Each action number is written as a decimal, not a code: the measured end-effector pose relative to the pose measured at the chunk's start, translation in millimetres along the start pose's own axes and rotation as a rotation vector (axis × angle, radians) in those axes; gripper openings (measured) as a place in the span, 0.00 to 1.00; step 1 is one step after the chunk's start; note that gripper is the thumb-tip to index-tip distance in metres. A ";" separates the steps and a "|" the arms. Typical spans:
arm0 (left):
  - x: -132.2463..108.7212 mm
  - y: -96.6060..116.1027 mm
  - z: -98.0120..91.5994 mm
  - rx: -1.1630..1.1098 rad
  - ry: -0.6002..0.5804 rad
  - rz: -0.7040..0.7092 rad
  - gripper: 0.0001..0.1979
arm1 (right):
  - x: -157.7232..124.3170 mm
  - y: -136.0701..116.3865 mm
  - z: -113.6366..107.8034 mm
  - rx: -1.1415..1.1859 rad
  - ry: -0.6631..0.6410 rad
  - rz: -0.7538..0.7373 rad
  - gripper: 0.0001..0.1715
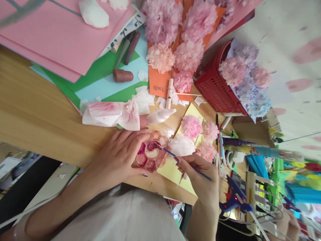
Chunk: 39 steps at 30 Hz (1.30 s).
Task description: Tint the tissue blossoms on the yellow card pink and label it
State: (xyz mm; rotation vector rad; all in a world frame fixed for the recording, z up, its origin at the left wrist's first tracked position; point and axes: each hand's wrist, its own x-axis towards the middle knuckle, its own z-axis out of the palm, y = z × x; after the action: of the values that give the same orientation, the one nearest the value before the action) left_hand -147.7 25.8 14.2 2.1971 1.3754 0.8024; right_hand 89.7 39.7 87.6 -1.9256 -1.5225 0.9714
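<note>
My left hand [120, 154] is closed around the edge of a small flower-shaped paint palette [150, 154] with pink and red wells, holding it over the wooden table [32, 110]. My right hand [200, 177] pinches a thin blue paintbrush [173, 154], whose tip rests in one of the palette's wells. Just beyond the palette a white tissue-paper flower [182, 145] lies on a yellow sheet [170, 169] with three pink paper flowers [192, 126] around it.
Pink-stained tissue [112, 113] lies above my left hand. Pink, green and blue paper sheets [57, 36] are stacked at the back left. An orange card [157, 80] carries several pink flowers. A red basket [215, 87] holds more flowers. A blue glue gun [234, 197] and cables sit at right.
</note>
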 end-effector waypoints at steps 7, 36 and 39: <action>0.7 0.4 -1.1 0.015 -0.022 -0.001 0.44 | -3.1 6.4 -4.7 -0.037 -0.024 -0.017 0.09; 0.2 0.3 -1.9 0.016 -0.011 0.004 0.44 | -13.4 -16.7 -27.7 -0.467 -0.258 -0.417 0.07; 0.1 0.3 -1.6 0.008 -0.012 0.005 0.43 | -13.0 -20.4 -30.3 -0.444 -0.300 -0.439 0.06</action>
State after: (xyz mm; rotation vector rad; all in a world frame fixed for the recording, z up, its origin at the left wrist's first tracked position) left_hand -148.5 25.9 15.6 2.2087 1.3707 0.7857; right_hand 99.3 33.8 124.7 -1.6392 -2.3757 0.7936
